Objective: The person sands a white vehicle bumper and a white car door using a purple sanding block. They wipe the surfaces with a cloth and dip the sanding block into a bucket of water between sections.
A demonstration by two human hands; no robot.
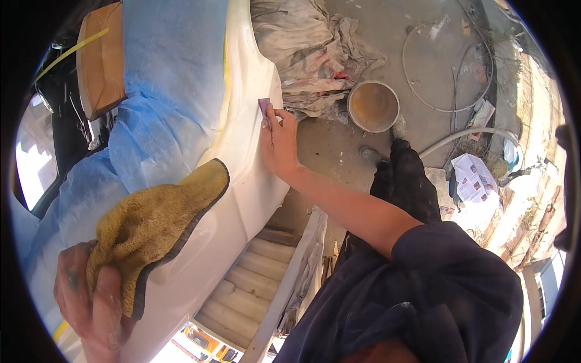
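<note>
In my left hand (91, 296) is a yellow-brown towel (151, 224) with a dark edge, bunched in the fingers and hanging over the white car body panel (200, 266). My right hand (279, 142) lies against the panel's curved edge farther off. Between its fingers is a small purple-brown piece, which looks like folded sandpaper (264, 106), touching the white surface. Blue masking film (169, 72) covers the area left of the panel, bordered by yellow tape (226, 78).
A bucket (373, 107) with brownish contents stands on the floor near my feet. Beside it lies a crumpled, stained sheet (308, 48). Hoses (472, 132) and newspaper (474, 178) are at the right. Brown masking paper (101, 60) sits at far left, a corrugated sheet (248, 272) below the panel.
</note>
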